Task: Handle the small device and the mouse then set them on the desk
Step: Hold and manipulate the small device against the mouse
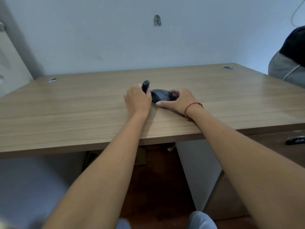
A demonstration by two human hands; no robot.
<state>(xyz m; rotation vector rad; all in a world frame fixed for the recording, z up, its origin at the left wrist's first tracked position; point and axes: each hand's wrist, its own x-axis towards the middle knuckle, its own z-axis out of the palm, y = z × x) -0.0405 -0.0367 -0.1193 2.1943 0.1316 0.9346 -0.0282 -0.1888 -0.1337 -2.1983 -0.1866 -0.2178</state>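
Observation:
A dark computer mouse (162, 95) lies on the wooden desk (82, 113) near its middle. My right hand (178, 100) cups it from the right, thumb along its near side and fingers over its far end. My left hand (137, 100) is closed around a small dark device (146, 85), whose rounded top sticks up above my fingers just left of the mouse. The lower part of the device is hidden in my fist. A red string is tied on my right wrist.
Two round cable grommets (51, 80) (228, 67) sit at the desk's far corners, close to the wall. Another person (290, 58) stands past the desk's right edge. A dark object (295, 140) lies below the desk at right. My knees show at the bottom.

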